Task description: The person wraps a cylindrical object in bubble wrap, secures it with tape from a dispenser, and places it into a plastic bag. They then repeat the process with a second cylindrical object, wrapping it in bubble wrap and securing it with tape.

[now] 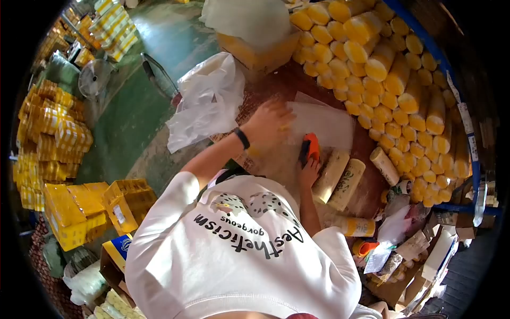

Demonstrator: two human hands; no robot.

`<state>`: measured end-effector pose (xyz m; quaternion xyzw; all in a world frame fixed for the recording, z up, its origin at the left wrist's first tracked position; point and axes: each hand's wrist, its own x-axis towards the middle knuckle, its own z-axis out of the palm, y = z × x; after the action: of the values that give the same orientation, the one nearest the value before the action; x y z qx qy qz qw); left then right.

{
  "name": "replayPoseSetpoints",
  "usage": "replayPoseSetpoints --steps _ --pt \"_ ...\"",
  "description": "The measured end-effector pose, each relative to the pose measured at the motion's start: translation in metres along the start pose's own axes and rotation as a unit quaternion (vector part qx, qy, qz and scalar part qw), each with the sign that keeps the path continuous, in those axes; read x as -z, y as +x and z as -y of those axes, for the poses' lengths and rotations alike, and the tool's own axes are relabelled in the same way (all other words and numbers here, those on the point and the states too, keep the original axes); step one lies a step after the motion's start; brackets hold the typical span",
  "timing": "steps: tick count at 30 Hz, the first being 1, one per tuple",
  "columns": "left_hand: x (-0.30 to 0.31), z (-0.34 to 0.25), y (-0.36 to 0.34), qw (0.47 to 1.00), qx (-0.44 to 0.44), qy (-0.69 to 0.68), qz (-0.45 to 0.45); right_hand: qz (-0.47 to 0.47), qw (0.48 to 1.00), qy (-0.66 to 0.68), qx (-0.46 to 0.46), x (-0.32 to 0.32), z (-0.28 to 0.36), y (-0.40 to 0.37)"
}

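Observation:
My left hand (268, 125), with a black band on the wrist, lies spread on a clear plastic sheet (329, 125) on the reddish-brown work table (276, 80). My right hand (308, 171) grips an orange hand tool (310, 147) at the sheet's near edge. Two cream wrapped rolls (340, 178) lie side by side just right of that hand. My white printed T-shirt (239, 255) fills the lower middle of the view.
A big stack of yellow-ended rolls (393, 69) covers the table's far right, inside a blue rail (425, 45). A crumpled white plastic bag (210, 101) and a plastic-covered box (255, 37) sit on the left. Yellow cartons (79, 204) stand on the green floor.

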<state>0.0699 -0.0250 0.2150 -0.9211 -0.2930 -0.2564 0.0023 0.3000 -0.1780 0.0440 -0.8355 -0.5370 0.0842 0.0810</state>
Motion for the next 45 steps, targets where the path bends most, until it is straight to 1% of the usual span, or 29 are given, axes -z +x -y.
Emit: replayPoseSetpoints --steps 1,4,7,9,10,12,15,16,17,19,21,22,24,25,27,28,30,31,32,33,34,35,37,38,39,41,42,44,45 --pt "-0.012 0.013 0.005 1.000 0.001 -0.018 -0.012 -0.001 1.000 0.012 -0.010 0.000 0.002 0.002" --pt "-0.033 0.036 0.019 0.999 0.020 0.040 -0.006 -0.009 0.998 0.051 -0.024 0.002 0.008 0.012" --pt "-0.056 0.040 0.017 0.974 0.016 0.225 -0.025 -0.017 0.997 0.074 -0.011 0.001 0.003 0.018" --pt "-0.096 0.044 -0.002 0.977 0.039 0.183 0.102 -0.003 0.997 0.072 -0.012 0.004 0.001 0.019" --pt "-0.110 0.044 -0.013 0.972 0.053 0.161 0.164 -0.007 0.996 0.084 -0.031 -0.008 -0.004 0.021" --pt "-0.115 0.022 -0.047 0.973 0.056 0.161 0.154 -0.013 0.992 0.106 -0.065 -0.045 -0.019 0.030" --pt "-0.133 0.017 -0.068 0.970 0.083 0.156 0.169 -0.028 0.992 0.111 -0.048 -0.035 -0.011 0.023" --pt "-0.137 0.014 -0.078 0.967 0.096 0.151 0.183 -0.005 0.993 0.102 -0.052 -0.028 -0.007 0.019" --pt "-0.128 0.006 -0.083 0.965 0.183 0.084 0.170 0.018 0.994 0.092 -0.054 -0.012 0.001 0.019" --pt "-0.099 -0.003 -0.080 0.927 0.351 -0.044 0.128 0.049 0.995 0.071 -0.046 0.001 0.009 0.021" --pt "-0.094 -0.002 -0.082 0.895 0.419 -0.110 0.110 0.070 0.996 0.045 -0.028 0.005 0.009 0.024" --pt "-0.092 -0.003 -0.085 0.874 0.452 -0.144 0.101 0.057 0.997 0.039 -0.025 0.002 0.009 0.023" --pt "-0.088 -0.001 -0.084 0.853 0.478 -0.179 0.113 0.031 0.999 0.025 -0.018 -0.003 0.007 0.019" --pt "-0.085 -0.002 -0.083 0.841 0.490 -0.197 0.118 0.036 0.999 0.037 -0.015 -0.004 0.005 0.017" --pt "-0.080 -0.003 -0.083 0.844 0.486 -0.205 0.094 0.041 0.997 0.060 -0.013 -0.001 0.004 0.020" --pt "-0.079 -0.004 -0.084 0.846 0.483 -0.208 0.083 0.050 0.998 0.036 -0.025 0.003 0.006 0.021" --pt "-0.096 0.005 -0.110 0.868 0.403 -0.291 -0.014 0.069 0.996 -0.011 -0.052 0.017 0.016 0.014" --pt "-0.086 0.001 -0.117 0.824 0.403 -0.397 -0.016 0.050 0.999 -0.011 -0.012 0.032 0.026 0.006" --pt "-0.076 -0.002 -0.125 0.768 0.407 -0.495 -0.018 0.033 0.999 -0.010 0.028 0.053 0.038 -0.003" --pt "-0.021 -0.019 -0.116 0.632 0.438 -0.639 0.025 0.004 0.984 0.048 0.171 0.076 0.049 -0.010" --pt "0.009 -0.026 -0.113 0.516 0.446 -0.730 0.044 -0.024 0.945 0.109 0.308 0.099 0.061 -0.016" --pt "0.039 -0.033 -0.109 0.389 0.463 -0.794 0.063 0.023 0.940 0.122 0.318 0.121 0.085 -0.027" --pt "0.069 -0.037 -0.108 0.224 0.473 -0.851 0.051 0.111 0.911 0.230 0.325 0.118 0.118 -0.036" --pt "0.082 -0.046 -0.100 0.248 0.464 -0.850 0.044 0.149 0.879 0.320 0.320 0.103 0.125 -0.033" --pt "0.082 -0.052 -0.103 0.345 0.465 -0.814 0.045 0.184 0.838 0.405 0.315 0.101 0.134 -0.028" --pt "0.083 -0.060 -0.111 0.530 0.449 -0.718 0.040 0.150 0.807 0.463 0.334 0.105 0.144 -0.020" --pt "0.089 -0.061 -0.110 0.577 0.410 -0.706 0.023 0.133 0.789 0.491 0.344 0.109 0.151 -0.015" --pt "0.090 -0.053 -0.108 0.769 0.350 -0.534 0.023 0.158 0.799 0.491 0.310 0.106 0.152 0.001" --pt "0.087 -0.049 -0.105 0.828 0.320 -0.461 0.003 0.171 0.804 0.489 0.292 0.106 0.152 0.007"
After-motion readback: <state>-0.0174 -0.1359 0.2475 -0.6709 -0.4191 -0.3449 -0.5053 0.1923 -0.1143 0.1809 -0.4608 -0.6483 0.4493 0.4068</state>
